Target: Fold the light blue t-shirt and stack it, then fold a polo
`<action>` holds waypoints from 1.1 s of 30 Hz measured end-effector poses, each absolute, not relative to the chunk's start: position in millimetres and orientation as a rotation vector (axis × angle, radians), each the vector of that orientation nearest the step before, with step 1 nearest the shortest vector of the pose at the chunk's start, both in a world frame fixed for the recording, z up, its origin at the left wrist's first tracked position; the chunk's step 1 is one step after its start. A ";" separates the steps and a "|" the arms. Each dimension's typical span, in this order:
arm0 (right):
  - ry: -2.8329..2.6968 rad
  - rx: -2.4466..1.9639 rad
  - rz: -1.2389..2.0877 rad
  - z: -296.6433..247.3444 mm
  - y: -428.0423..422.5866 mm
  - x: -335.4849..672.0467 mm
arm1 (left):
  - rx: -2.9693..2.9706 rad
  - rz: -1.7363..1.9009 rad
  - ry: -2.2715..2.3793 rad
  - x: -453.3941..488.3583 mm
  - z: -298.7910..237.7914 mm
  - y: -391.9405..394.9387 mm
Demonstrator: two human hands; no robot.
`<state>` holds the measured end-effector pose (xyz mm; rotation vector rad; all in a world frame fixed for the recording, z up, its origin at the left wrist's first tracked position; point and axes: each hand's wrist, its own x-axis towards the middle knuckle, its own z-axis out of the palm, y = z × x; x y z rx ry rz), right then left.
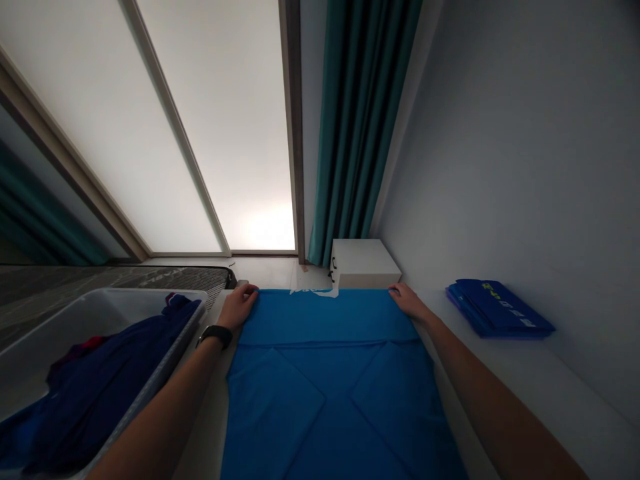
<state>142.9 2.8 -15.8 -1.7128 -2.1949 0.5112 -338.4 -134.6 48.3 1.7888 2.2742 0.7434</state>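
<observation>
Extending left hand [237, 307], right hand [407, 301] forward

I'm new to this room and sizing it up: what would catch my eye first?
A bright blue cloth lies spread on a white counter, with the left hand and right hand at its far edge. To the left, dark clothes sit in a plastic bin; a folded blue stack lies to the right.

Frosted glass window [175, 127], teal curtains [361, 120], white nightstand [364, 263], grey wall [505, 147]
</observation>
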 end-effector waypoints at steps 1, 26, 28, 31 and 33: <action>-2.188 -1.697 0.519 -14.9 1.9 143.5 | 1.795 0.731 2.276 -337.9 49.3 -134.7; -2.130 -1.746 0.368 -0.4 4.3 142.0 | 1.803 0.665 2.302 -345.5 46.1 -131.3; -2.119 -1.793 0.310 -0.3 3.5 141.4 | 1.796 0.675 2.286 -346.0 45.8 -131.0; -2.104 -1.857 0.281 1.7 1.8 141.7 | 1.779 0.703 2.253 -347.1 44.5 -130.5; -2.099 -1.883 0.302 5.2 0.6 142.2 | 1.783 0.733 2.228 -347.8 44.1 -130.2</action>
